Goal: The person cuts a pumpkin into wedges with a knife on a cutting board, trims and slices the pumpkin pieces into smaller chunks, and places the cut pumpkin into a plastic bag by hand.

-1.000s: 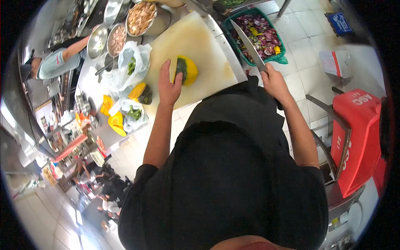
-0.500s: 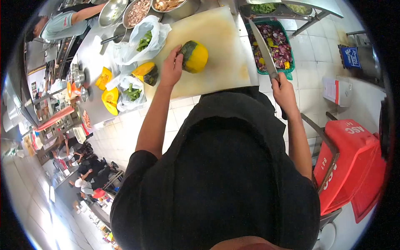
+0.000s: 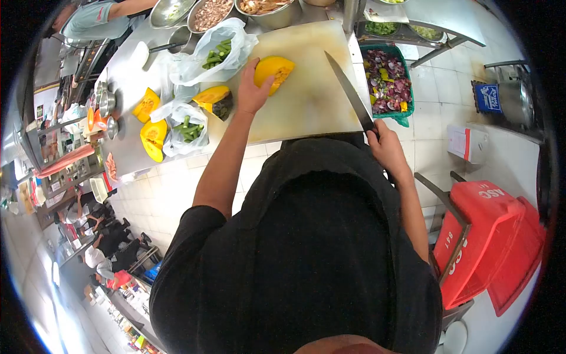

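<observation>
My left hand [image 3: 253, 91] grips a pumpkin piece [image 3: 278, 69] at its left side, thumb across the yellow surface. The orange inner flesh of the piece shows on its right side. It rests on a large, stained white cutting board [image 3: 318, 109]. In my right hand [image 3: 389, 150] is a long kitchen knife [image 3: 349, 91], its blade over the board's right part, tip pointing away from me and apart from the pumpkin. Left of my left wrist lies another pumpkin piece [image 3: 215, 100] with dark green rind. Two more pumpkin wedges [image 3: 153, 138] lie farther left on the metal table.
Plastic bags [image 3: 188, 133] of cut green vegetables sit left of the board. Metal bowls [image 3: 268, 15] of chopped food stand along the back. A green crate [image 3: 410, 88] of purple and yellow scraps is at right, a red bin [image 3: 471, 236] lower right. A co-worker [image 3: 97, 20] stands upper left.
The pumpkin piece has been turned under my left hand, from dark green rind showing to orange cut flesh showing. My right hand has brought the knife left, from above the crate to over the board.
</observation>
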`<state>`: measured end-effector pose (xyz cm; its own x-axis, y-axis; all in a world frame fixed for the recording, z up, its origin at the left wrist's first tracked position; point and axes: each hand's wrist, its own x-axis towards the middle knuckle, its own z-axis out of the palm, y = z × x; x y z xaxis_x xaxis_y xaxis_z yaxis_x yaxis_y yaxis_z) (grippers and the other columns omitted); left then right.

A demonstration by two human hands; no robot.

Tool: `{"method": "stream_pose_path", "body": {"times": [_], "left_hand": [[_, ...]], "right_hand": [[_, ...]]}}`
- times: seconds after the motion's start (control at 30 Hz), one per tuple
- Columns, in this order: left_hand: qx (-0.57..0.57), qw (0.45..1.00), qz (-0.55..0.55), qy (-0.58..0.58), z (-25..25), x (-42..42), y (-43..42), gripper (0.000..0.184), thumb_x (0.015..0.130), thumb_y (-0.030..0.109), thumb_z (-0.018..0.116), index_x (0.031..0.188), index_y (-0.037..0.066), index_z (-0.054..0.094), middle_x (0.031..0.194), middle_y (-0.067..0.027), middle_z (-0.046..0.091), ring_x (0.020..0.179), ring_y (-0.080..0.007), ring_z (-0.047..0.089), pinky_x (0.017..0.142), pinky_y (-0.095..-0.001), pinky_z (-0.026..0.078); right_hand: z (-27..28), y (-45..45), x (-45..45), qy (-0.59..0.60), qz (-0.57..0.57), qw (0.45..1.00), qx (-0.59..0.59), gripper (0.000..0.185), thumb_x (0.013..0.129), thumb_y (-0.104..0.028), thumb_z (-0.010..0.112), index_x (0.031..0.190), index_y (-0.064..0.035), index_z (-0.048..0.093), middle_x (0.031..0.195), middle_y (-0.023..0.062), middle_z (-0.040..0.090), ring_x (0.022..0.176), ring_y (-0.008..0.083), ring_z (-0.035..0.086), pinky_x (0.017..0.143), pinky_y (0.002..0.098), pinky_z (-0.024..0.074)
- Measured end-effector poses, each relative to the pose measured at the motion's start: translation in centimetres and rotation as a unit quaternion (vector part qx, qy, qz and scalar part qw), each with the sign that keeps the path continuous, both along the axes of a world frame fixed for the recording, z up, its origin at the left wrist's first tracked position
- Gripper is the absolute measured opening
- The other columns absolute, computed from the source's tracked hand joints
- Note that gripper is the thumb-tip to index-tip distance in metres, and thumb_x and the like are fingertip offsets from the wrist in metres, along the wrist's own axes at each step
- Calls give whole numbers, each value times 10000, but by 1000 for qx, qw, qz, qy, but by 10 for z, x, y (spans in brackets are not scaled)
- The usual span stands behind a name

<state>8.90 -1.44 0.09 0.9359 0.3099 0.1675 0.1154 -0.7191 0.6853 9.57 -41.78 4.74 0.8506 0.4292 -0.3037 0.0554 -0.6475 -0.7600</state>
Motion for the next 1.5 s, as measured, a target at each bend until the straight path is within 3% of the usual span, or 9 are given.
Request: {"method": "stream_pose_path", "body": {"times": [0.2,0.3,0.4,0.5,0.6,0.8,1.17,1.3,1.5], "left_hand": [[-82,974,-208,43,1,12,-10,551,913,111,673,1433,44,504,1481,-175,519,1387,-315,487,1164,-402,367],[-96,967,-227,65,13,7,-32,570,890,151,692,1418,35,511,1451,-203,529,1397,-352,467,1171,-391,357],[-42,987,-157,-7,17,-1,-48,520,900,121,677,1392,28,534,1407,-214,557,1345,-371,510,1146,-399,384],[-54,987,-154,13,16,-1,-47,507,921,131,682,1396,32,534,1414,-192,554,1332,-322,522,1132,-397,398],[-53,987,-145,-52,9,1,-57,397,909,138,683,1275,3,608,1297,-219,606,1212,-367,580,1066,-415,442],[-54,989,-118,-75,-2,2,-62,346,915,133,682,1236,11,630,1275,-208,615,1200,-365,576,1059,-413,444],[-54,985,-133,-93,-3,6,-60,329,908,108,681,1219,12,632,1259,-193,615,1183,-348,576,1049,-408,446],[-78,984,-129,-91,-7,6,-59,334,916,129,666,1228,16,631,1275,-185,621,1213,-329,574,1083,-414,419],[-83,985,-120,-92,-3,6,-64,325,912,105,646,1222,10,632,1259,-193,619,1208,-335,572,1081,-415,418]], "right_hand": [[-7,33,10,-47,18,996,-79,245,927,-156,534,1134,-29,501,839,303,668,811,510,647,749,600,499],[-10,45,10,-45,52,991,-112,238,935,-172,532,1127,-36,498,823,294,668,807,500,653,756,607,505],[-4,56,3,-54,68,991,-105,205,963,-166,522,1120,-41,480,817,273,673,815,480,667,738,599,512],[14,62,0,-53,72,990,-107,215,1002,-183,511,1167,-57,458,890,267,674,811,491,656,725,598,501],[14,67,2,-53,114,982,-142,175,978,-130,500,1127,-52,450,879,242,676,810,472,667,723,579,514],[15,71,10,-46,144,981,-119,185,894,-28,493,1070,-31,438,858,243,672,826,463,671,718,581,510],[-27,102,44,-41,127,987,-86,148,932,-88,489,1055,-6,490,912,265,701,870,462,693,747,585,536],[-19,91,49,10,124,989,-83,156,941,-94,471,1067,-3,465,899,285,684,870,490,664,778,605,495],[16,81,28,55,149,976,-148,208,923,-74,490,1115,-1,461,947,282,697,903,479,686,784,595,527]]}}
